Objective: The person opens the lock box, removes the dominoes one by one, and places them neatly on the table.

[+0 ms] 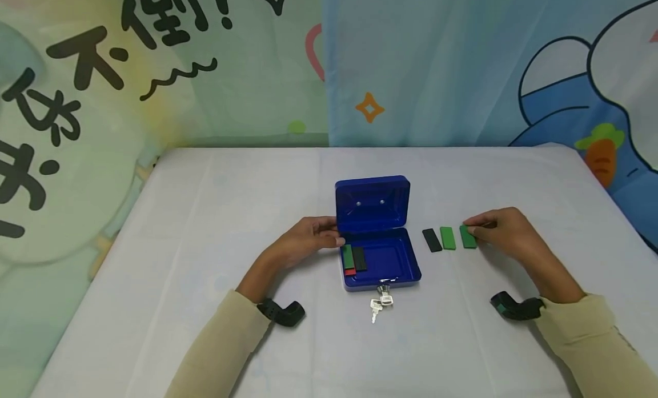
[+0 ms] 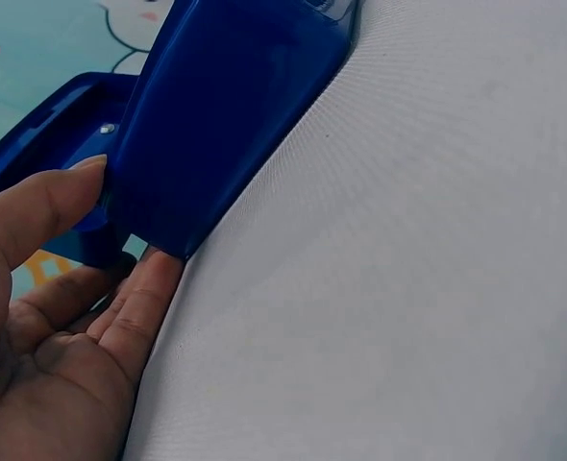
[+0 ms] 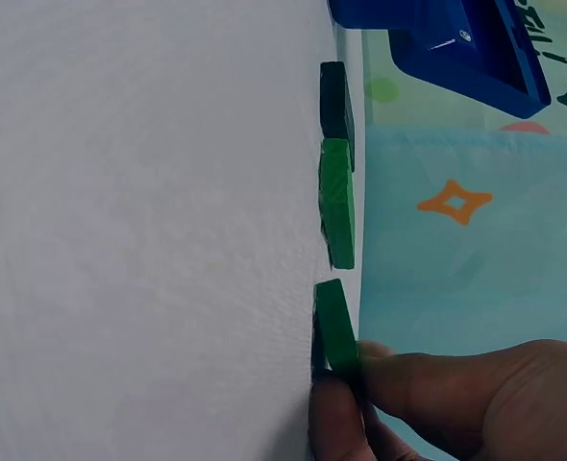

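Pinching a green block point(image 1: 467, 238) is the right grip point(image 1: 506, 231), left grip point(image 1: 313, 234) holding a blue box point(image 1: 389, 257), backdrop lettering point(image 1: 85, 58) reading "不".

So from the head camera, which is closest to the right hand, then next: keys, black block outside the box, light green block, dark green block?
From the right hand:
1. Dark green block: pinched by it.
2. Light green block: just left of that.
3. Black block: next left, outside the blue box.
4. Keys: at the box's front.
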Motion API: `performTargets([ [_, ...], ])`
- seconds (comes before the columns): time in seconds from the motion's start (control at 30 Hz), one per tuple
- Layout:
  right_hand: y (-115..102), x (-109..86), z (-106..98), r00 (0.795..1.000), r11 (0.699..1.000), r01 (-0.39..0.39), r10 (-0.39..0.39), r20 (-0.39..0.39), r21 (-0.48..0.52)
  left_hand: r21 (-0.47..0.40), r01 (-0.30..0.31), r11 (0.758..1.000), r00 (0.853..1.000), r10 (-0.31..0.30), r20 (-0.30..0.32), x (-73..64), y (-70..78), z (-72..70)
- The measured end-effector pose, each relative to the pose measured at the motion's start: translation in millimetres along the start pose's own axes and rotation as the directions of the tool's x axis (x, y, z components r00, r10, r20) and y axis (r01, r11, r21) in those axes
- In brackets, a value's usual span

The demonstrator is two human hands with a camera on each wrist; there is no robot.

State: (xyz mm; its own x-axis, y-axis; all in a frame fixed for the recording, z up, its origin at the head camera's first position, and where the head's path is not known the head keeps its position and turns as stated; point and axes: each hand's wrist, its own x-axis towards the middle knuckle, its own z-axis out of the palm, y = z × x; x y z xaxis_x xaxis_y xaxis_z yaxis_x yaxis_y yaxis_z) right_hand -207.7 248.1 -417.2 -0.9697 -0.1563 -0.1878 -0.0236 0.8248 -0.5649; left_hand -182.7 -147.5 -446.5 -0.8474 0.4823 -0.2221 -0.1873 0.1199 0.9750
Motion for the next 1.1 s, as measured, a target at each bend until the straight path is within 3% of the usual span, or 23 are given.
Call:
performTargets([
  [0.2,-1,-0.9,1,1.000,1.000,-0.025,0.025,0.004,-0.004,0.005,0.008,1.000,1.000,-0.008,0.000,-0.8,-0.5,1.1],
  [0.37,2,-1.5,0,1.000,1.000,0.008,-0.008,0.015,0.005,0.038,0.010,0.999,1.000,-0.010,-0.001,-0.4,-1.5,0.9],
  [0.53,5,-2.8,-3,0.999,0.999,0.015,-0.017,0.042,0.035,0.017,-0.004,1.000,1.000,0.004,0.009,0.0,-2.2,-0.8],
  [0.87,18,-3.4,-1,1.000,0.995,0.008,-0.007,-0.009,0.095,0.019,-0.009,1.000,1.000,0.009,0.016,0.6,-2.2,-2.0],
  [1.1,2,-9.0,-3,0.998,0.992,0.030,-0.023,-0.055,0.125,0.013,-0.003,1.000,1.000,0.003,0.009,0.4,-1.8,-1.2],
])
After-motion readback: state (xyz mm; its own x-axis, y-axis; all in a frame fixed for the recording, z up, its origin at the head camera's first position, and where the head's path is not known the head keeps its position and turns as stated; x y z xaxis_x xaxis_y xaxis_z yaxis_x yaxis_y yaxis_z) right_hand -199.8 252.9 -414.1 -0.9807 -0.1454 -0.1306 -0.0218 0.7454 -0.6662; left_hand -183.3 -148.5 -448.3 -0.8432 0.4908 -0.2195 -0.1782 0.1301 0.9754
